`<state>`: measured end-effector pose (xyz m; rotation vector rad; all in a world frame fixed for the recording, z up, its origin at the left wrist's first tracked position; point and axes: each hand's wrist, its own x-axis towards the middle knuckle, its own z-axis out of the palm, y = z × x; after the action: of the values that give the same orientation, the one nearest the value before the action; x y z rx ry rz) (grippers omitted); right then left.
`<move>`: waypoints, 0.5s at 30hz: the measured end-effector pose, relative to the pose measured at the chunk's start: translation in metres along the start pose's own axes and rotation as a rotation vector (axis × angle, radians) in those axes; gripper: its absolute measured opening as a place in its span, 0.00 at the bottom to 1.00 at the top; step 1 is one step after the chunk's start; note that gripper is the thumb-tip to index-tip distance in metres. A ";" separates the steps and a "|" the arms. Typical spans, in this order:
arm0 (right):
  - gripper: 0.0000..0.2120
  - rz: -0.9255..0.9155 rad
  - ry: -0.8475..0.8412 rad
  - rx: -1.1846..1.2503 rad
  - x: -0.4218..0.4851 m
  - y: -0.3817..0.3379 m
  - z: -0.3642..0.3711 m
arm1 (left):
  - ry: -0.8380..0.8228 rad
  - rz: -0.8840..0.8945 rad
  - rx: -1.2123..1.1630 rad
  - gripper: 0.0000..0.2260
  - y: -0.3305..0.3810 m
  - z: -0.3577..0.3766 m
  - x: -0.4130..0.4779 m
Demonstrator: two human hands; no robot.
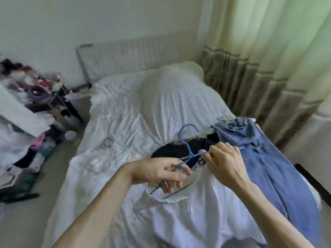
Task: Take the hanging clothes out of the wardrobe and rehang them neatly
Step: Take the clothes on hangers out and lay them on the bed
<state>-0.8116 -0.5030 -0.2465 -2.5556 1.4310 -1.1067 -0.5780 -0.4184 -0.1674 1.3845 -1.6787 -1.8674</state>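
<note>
A blue wire hanger [191, 155] is held just above the near half of the bed [121, 122], hook pointing toward the head of the bed. The left hand [161, 173] has its fingers curled round the hanger's left arm, and the lower bar runs out below its fingertips. The right hand [224, 163] pinches the hanger's right arm between thumb and fingertips; the tip of that arm pokes out past its knuckles.

A white garment [188, 219] with a gathered, frilled edge lies spread on the bed's near end, directly under both hands, and the hanger's lower left end touches or goes into its opening; I cannot tell which. A black garment [176, 150] lies crumpled on the bed just beyond the hands. A blue dress [268, 169] stretches along the bed's right edge, with a thin dark hanger [226, 119] at its far end.

A white pillow [172, 90] sits at the head of the bed, in front of a white radiator [134, 51] on the wall. Pale green curtains [272, 51] hang along the bed's right side. On the floor to the bed's left is a blurred heap of clothes and clutter [35, 108].
</note>
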 end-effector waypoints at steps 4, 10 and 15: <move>0.20 -0.091 -0.161 0.161 0.013 -0.063 0.038 | 0.274 0.000 -0.195 0.14 -0.042 -0.002 -0.067; 0.23 -0.294 -0.480 0.495 0.015 -0.130 0.046 | 0.537 -0.038 -0.241 0.14 -0.065 0.010 -0.161; 0.21 -0.286 -0.621 0.548 0.008 -0.150 0.053 | 0.722 -0.084 -0.150 0.17 -0.065 0.004 -0.235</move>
<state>-0.6665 -0.4382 -0.2318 -2.3969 0.5426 -0.5201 -0.4378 -0.2256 -0.1173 1.7881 -1.1070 -1.2509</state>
